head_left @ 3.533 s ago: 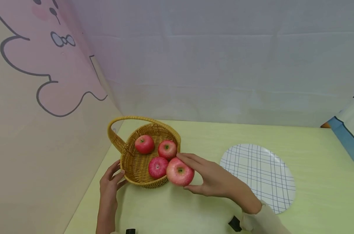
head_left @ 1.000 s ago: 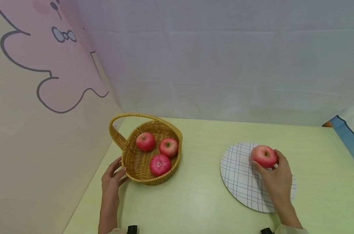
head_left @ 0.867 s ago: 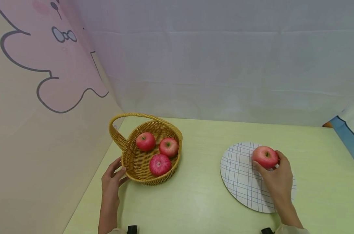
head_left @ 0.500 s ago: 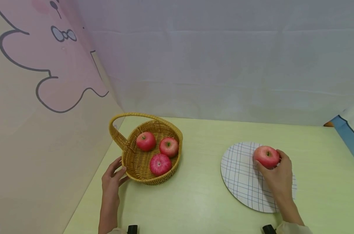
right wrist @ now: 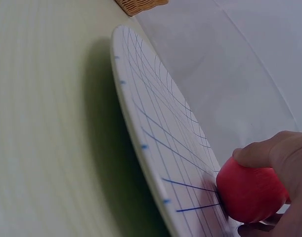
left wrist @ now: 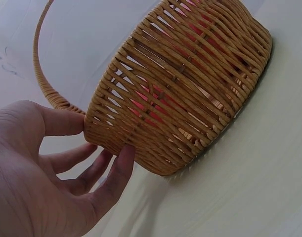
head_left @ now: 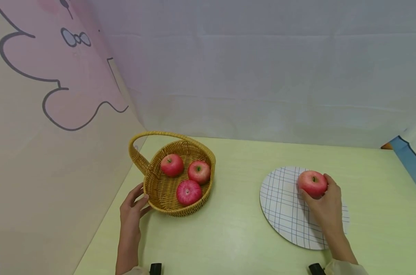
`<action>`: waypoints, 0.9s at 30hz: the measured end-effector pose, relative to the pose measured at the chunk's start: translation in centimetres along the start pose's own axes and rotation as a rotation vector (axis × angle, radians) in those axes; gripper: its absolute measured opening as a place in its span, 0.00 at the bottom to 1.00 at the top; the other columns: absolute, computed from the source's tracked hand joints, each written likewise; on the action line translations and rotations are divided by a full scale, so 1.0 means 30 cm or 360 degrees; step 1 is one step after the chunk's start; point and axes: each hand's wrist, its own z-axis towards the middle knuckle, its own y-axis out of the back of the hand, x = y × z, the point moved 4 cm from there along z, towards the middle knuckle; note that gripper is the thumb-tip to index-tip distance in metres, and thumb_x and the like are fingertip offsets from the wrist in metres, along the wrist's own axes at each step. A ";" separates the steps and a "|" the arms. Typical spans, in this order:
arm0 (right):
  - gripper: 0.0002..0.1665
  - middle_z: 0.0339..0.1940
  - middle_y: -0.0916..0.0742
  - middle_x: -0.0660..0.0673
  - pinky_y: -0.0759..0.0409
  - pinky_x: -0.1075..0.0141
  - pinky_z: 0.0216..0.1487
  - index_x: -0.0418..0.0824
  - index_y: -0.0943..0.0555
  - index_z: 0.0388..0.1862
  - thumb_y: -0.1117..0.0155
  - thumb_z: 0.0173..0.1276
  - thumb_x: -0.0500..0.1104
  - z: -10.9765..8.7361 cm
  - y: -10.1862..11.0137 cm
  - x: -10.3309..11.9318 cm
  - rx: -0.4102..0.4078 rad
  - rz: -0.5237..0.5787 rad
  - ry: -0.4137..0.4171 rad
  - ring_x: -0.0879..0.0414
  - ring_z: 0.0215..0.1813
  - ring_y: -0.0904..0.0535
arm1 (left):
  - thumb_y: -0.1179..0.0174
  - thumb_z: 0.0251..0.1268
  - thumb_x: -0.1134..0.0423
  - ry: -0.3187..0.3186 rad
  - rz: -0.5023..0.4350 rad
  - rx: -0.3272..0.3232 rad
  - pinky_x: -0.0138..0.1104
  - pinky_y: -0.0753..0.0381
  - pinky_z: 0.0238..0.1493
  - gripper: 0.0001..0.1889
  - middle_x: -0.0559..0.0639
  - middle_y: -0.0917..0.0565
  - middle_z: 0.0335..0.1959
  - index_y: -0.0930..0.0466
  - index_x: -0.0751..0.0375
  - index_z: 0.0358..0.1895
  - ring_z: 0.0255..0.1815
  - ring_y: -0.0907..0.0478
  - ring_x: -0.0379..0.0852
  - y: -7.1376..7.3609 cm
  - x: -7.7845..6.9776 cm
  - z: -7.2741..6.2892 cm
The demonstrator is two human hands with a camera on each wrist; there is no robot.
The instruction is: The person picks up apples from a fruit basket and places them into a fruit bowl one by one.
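A brown wicker basket (head_left: pixel 178 211) with a tall arched handle stands at the left of the table, several red apples inside, one of them an apple (head_left: pixel 171 165) near the handle. My left hand (head_left: pixel 130 214) holds the basket's near left side, fingertips at its rim and outer weave in the left wrist view. On the right lies a round white plate (head_left: pixel 283 202) with a blue grid pattern. My right hand (head_left: pixel 326 206) grips a red apple (head_left: pixel 311 182) between thumb and fingers, over the plate's far part. In the right wrist view this apple overlaps the plate's surface.
A pale yellow-green table (head_left: pixel 228 236) carries everything. Behind it rises a plain grey-white wall sheet (head_left: pixel 256 76). To the left stands a panel with a pink cartoon figure (head_left: pixel 73 76), and a blue-and-white printed panel (head_left: pixel 409 164) is at the right edge.
The right hand has carried the apple from beside the basket's rim across to the plate, shifting only slightly in the last second. The left hand has stayed at the basket.
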 end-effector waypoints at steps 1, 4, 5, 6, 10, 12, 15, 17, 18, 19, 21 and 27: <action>0.58 0.78 0.33 0.26 0.28 0.31 0.69 0.32 0.48 0.84 0.25 0.64 0.39 0.002 -0.001 0.001 0.0005 0.0000 0.0005 0.29 0.75 0.37 | 0.41 0.80 0.60 -0.0001 0.0000 0.0001 0.28 0.13 0.46 0.26 0.47 0.28 0.67 0.31 0.49 0.77 0.51 0.18 0.30 0.000 0.000 0.001; 0.58 0.78 0.34 0.25 0.28 0.31 0.69 0.32 0.49 0.84 0.25 0.64 0.39 0.004 -0.003 0.003 0.0016 -0.0013 0.0008 0.29 0.75 0.38 | 0.41 0.80 0.60 -0.0004 -0.0005 0.0005 0.28 0.13 0.46 0.27 0.47 0.28 0.67 0.31 0.49 0.78 0.51 0.18 0.30 0.001 -0.001 0.002; 0.58 0.78 0.34 0.25 0.28 0.31 0.69 0.32 0.49 0.84 0.25 0.64 0.39 0.005 -0.003 0.003 0.0019 -0.0017 0.0006 0.29 0.75 0.38 | 0.41 0.80 0.60 -0.0005 -0.0005 0.0005 0.28 0.13 0.46 0.27 0.47 0.28 0.67 0.31 0.49 0.78 0.51 0.18 0.30 0.001 -0.001 0.003; 0.58 0.78 0.34 0.25 0.28 0.30 0.69 0.33 0.49 0.84 0.25 0.64 0.39 0.006 -0.004 0.003 0.0021 -0.0022 0.0004 0.29 0.75 0.38 | 0.41 0.80 0.60 -0.0006 -0.0004 0.0005 0.28 0.13 0.46 0.27 0.47 0.28 0.67 0.31 0.49 0.78 0.50 0.18 0.29 0.001 0.000 0.003; 0.59 0.78 0.35 0.25 0.28 0.31 0.69 0.33 0.50 0.84 0.25 0.64 0.41 0.008 -0.006 0.004 0.0030 -0.0029 -0.0001 0.29 0.76 0.38 | 0.41 0.80 0.60 -0.0009 -0.0008 -0.0002 0.28 0.13 0.46 0.27 0.47 0.28 0.67 0.31 0.49 0.78 0.50 0.18 0.29 0.002 0.001 0.001; 0.60 0.78 0.35 0.26 0.28 0.31 0.69 0.34 0.51 0.85 0.25 0.64 0.41 0.008 -0.005 0.004 0.0032 -0.0025 -0.0001 0.30 0.76 0.38 | 0.41 0.80 0.60 -0.0012 -0.0013 -0.0002 0.28 0.13 0.46 0.27 0.47 0.28 0.67 0.31 0.49 0.78 0.50 0.18 0.30 0.002 0.002 0.001; 0.61 0.80 0.37 0.27 0.27 0.30 0.68 0.36 0.53 0.86 0.24 0.64 0.42 0.008 -0.002 0.005 0.0036 -0.0024 -0.0006 0.29 0.76 0.39 | 0.41 0.79 0.60 -0.0019 -0.0016 0.0005 0.28 0.13 0.47 0.26 0.48 0.28 0.68 0.31 0.49 0.77 0.51 0.18 0.30 0.001 0.002 0.001; 0.61 0.81 0.38 0.28 0.27 0.31 0.68 0.38 0.53 0.86 0.24 0.64 0.42 0.005 0.003 0.009 0.0018 -0.0021 0.0003 0.30 0.76 0.39 | 0.41 0.79 0.61 -0.0022 -0.0016 0.0007 0.28 0.13 0.47 0.26 0.48 0.28 0.68 0.30 0.50 0.77 0.51 0.18 0.30 -0.001 0.002 0.001; 0.62 0.81 0.37 0.29 0.26 0.33 0.69 0.39 0.52 0.86 0.24 0.64 0.42 0.003 0.007 0.012 -0.0001 -0.0016 0.0006 0.31 0.77 0.38 | 0.41 0.79 0.61 -0.0022 -0.0016 0.0008 0.28 0.13 0.47 0.26 0.48 0.28 0.68 0.30 0.50 0.77 0.51 0.18 0.30 -0.001 0.002 0.001; 0.61 0.81 0.37 0.30 0.25 0.37 0.70 0.40 0.52 0.86 0.24 0.64 0.42 0.000 0.011 0.016 -0.0028 -0.0014 0.0013 0.32 0.77 0.38 | 0.42 0.79 0.61 -0.0021 -0.0014 0.0007 0.28 0.13 0.47 0.26 0.48 0.28 0.68 0.30 0.50 0.77 0.51 0.18 0.30 -0.002 0.003 0.000; 0.60 0.81 0.35 0.33 0.25 0.45 0.73 0.42 0.50 0.86 0.24 0.64 0.41 -0.008 0.022 0.026 -0.0105 -0.0003 0.0046 0.36 0.77 0.36 | 0.42 0.80 0.61 -0.0019 -0.0012 0.0004 0.28 0.13 0.46 0.26 0.48 0.28 0.68 0.30 0.50 0.77 0.51 0.18 0.31 -0.001 0.004 0.000; 0.56 0.80 0.32 0.38 0.38 0.74 0.78 0.45 0.43 0.85 0.24 0.63 0.35 -0.028 0.048 0.053 -0.0333 0.0133 0.0273 0.42 0.78 0.35 | 0.42 0.80 0.60 -0.0016 -0.0010 0.0019 0.28 0.13 0.47 0.26 0.49 0.29 0.69 0.31 0.49 0.77 0.51 0.17 0.31 0.000 0.004 -0.002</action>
